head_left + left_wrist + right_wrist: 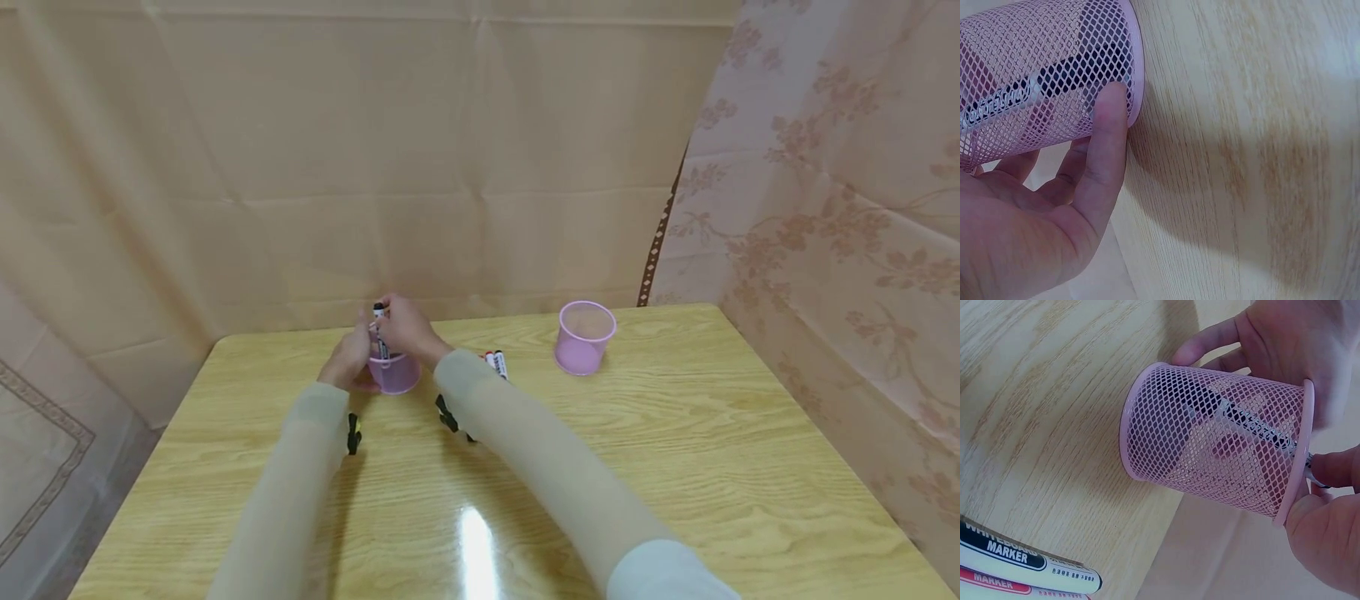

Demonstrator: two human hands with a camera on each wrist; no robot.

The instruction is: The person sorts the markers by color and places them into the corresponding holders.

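"Sleeves of light colour (555,467) are nearest to the head camera, both over the wooden table (675,467). At their ends, my left hand (347,358) holds a pink mesh cup (396,379), and my right hand (408,325) pinches a marker (378,309) at the mouth of this cup."

"And what else is on your table?"

"To the right, well apart, stands a second pink cup (579,356). Between the two cups, just beside my right sleeve, lie some white markers (500,364). Behind the table hangs a beige curtain (300,167)."

"What shows the left wrist view?"

"One digit of my left hand is laid along the mesh near the base, and others are behind the cup, so I grip it from the side. Through the mesh I see the marker slanting inside. Whether its lower end touches the bottom, I cannot say surely."

"And from the right wrist?"

"My right fingers are closed round the upper end of the marker, just at the rim (1309,394). At lower left lie two of the white markers, side by side, one with a black label (1004,550), one with a red label (997,581)."
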